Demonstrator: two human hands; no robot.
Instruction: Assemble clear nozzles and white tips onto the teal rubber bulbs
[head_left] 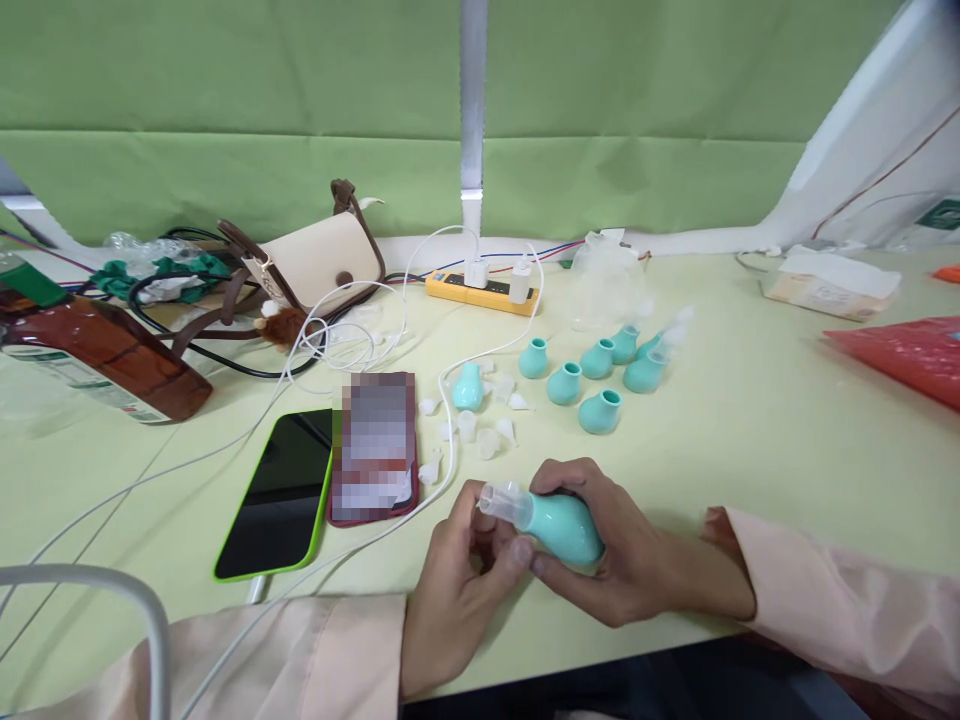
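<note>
My right hand (626, 550) is wrapped around a glossy teal nasal aspirator bulb (566, 528), which lies tilted with its neck toward the left. A clear plastic nozzle (506, 505) sits at the bulb's neck, and the fingers of my left hand (469, 585) close on it from below. Just beyond my hands lie several small translucent plastic tips (488, 443). Among them stands one teal bulb (468, 387) with its neck up. Several more teal bulbs with open necks, such as this one (599, 411), are grouped farther right; some at the back have clear pieces near them.
Two phones, one green-edged (277, 495) and one in a dark red case (373, 450), lie left of my hands. White charging cable (450, 440) runs past them to a yellow power strip (480, 292). A handbag (322, 262), brown bottle (105, 355) and red packet (900, 355) stand around.
</note>
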